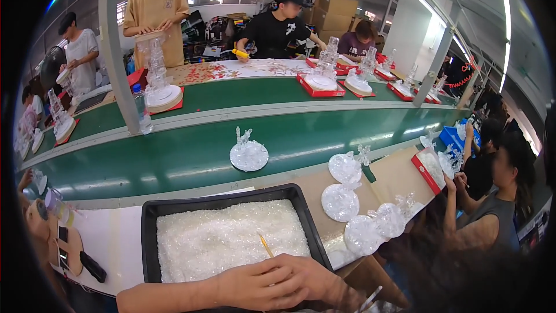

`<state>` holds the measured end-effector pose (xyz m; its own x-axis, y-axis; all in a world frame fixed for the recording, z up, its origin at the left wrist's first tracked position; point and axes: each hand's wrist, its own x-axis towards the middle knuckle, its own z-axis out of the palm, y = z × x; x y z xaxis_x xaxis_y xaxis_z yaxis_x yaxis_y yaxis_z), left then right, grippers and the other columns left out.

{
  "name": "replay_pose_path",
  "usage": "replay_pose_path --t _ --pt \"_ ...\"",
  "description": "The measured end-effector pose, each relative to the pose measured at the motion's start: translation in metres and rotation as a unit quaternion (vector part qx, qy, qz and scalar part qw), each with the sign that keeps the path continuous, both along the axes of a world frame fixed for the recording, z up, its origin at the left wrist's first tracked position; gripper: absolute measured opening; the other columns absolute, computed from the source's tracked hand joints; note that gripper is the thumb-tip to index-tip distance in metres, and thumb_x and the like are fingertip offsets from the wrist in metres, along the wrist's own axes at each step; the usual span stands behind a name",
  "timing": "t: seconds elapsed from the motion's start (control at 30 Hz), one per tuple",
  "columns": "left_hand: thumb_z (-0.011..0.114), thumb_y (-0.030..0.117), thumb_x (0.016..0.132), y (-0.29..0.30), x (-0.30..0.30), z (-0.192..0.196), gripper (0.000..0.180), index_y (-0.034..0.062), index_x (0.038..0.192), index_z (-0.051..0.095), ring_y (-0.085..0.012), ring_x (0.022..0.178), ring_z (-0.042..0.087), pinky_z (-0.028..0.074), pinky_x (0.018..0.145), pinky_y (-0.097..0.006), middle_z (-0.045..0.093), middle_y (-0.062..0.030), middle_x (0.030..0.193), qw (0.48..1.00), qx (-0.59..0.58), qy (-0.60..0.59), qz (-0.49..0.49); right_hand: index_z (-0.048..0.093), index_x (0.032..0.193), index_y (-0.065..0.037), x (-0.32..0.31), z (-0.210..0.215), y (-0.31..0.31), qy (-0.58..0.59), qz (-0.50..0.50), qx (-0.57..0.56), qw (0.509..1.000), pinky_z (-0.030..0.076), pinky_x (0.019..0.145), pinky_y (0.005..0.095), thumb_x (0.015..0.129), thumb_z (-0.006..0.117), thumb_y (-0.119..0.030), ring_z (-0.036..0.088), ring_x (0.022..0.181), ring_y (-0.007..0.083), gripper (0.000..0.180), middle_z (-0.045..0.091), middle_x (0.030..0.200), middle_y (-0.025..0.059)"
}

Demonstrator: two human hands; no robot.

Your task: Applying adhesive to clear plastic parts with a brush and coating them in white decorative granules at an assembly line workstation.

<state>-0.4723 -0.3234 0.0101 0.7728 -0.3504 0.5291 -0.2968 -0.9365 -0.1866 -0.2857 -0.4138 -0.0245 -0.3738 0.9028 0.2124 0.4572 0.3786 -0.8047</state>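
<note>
My left hand (255, 286) reaches in from the left over the near edge of a black tray (149, 237). Its fingers are stretched out and lie against my right hand (310, 281). The right hand is closed on a thin yellow stick (266, 245) with a pointed end, its kind too small to make out. The stick points up and away over the clear white granules (226, 235) filling the tray. The hands overlap, so part of the grip is hidden.
Right of the tray, round white bases with clear glittering pieces (340, 202) stand on the bench. Another piece (249, 155) sits on the green conveyor (307, 139). A purple-lidded bottle (57, 202) stands left. Co-workers sit at right (492, 220) and across the belt (284, 35).
</note>
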Motion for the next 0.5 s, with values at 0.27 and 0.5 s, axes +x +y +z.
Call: replay_pose_path --t 0.27,0.5 --pt "0.053 0.023 0.087 -0.002 -0.004 0.009 0.037 0.0148 0.123 0.058 -0.0204 0.105 0.059 0.047 0.096 -0.034 0.059 -0.0057 0.121 0.999 -0.006 0.041 0.024 0.057 0.122 -0.005 -0.002 0.016 0.003 0.015 0.015 -0.038 0.999 0.051 0.092 0.0348 0.084 0.069 -0.018 0.064 0.105 0.0286 0.043 0.063 0.114 0.0109" --pt "0.055 0.022 0.085 -0.006 -0.005 0.015 0.039 0.0137 0.123 0.058 -0.0200 0.104 0.059 0.047 0.095 -0.034 0.059 -0.0060 0.122 0.998 -0.049 -0.016 0.031 0.060 0.124 -0.008 -0.006 -0.007 0.003 -0.034 0.009 0.101 0.994 0.053 0.086 0.0339 0.080 0.071 -0.019 0.062 0.105 0.0288 0.047 0.062 0.115 0.0087"
